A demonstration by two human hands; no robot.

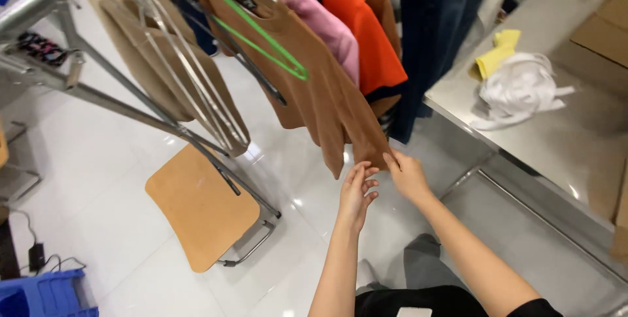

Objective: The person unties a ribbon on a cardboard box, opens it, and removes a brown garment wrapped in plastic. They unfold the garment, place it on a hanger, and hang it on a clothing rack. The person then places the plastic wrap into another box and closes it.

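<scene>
A brown sweater (320,88) hangs on a green hanger (261,39) from the metal rack (98,94). My right hand (407,174) pinches the sweater's lower hem at its right corner. My left hand (358,193) sits just below the hem with fingers apart, touching or nearly touching the fabric. Pink (320,19) and orange (360,29) garments hang behind the brown one.
Dark blue clothes (432,22) hang further back. A steel table (556,140) at the right holds a white cloth (520,88), a yellow cloth (497,55) and cardboard boxes (605,35). A tan chair seat (199,202) and a blue crate (42,294) stand on the white floor.
</scene>
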